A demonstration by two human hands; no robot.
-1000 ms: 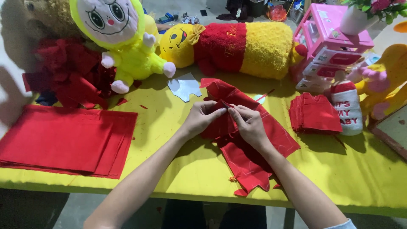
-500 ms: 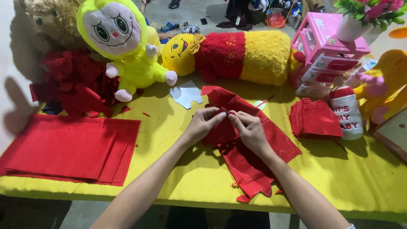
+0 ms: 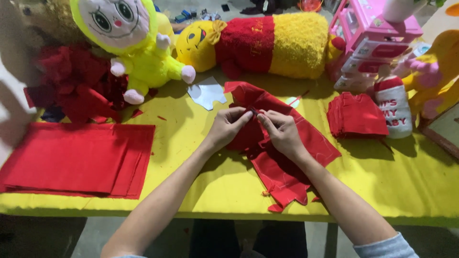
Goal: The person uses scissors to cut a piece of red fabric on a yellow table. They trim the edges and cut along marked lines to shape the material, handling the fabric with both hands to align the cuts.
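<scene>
A pile of cut red fabric pieces lies in the middle of the yellow table. My left hand and my right hand meet over the pile and pinch the same small fold of red fabric between fingertips. Both hands rest on the cloth. What sits exactly between the fingertips is too small to make out.
A stack of flat red fabric sheets lies at the left. A folded red stack sits at the right beside a white plush bottle. Yellow doll, red-and-yellow plush roll, pink toy boxes, a white paper template.
My hands stay pinched on the red fabric and have shifted slightly. The camera view has moved a little.
</scene>
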